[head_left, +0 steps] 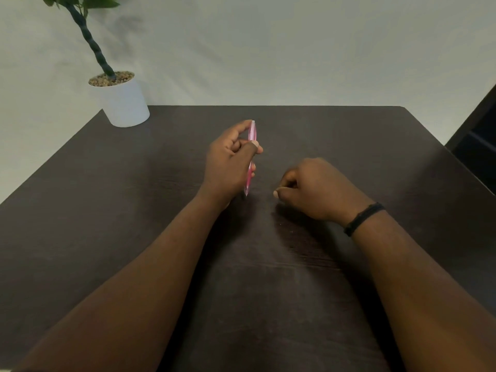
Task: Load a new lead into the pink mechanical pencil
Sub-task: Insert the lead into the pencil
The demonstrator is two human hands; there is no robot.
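The pink mechanical pencil (pixel 251 138) stands nearly upright over the middle of the dark table, its tip pointing down close to the tabletop. My left hand (pixel 228 167) is wrapped around its barrel, with the forefinger resting on the pencil's top end and the thumb across its side. My right hand (pixel 316 189) rests on the table to the right of the pencil, apart from it, fingers curled in and thumb pressed to forefinger. Whether a lead is pinched there is too small to tell. A black band circles the right wrist.
The dark wooden table (pixel 134 210) fills most of the view. A white pot (pixel 122 102) holding a green plant stands on its far left corner. A pale wall lies behind, and a dark piece of furniture (pixel 480 146) sits at the right edge.
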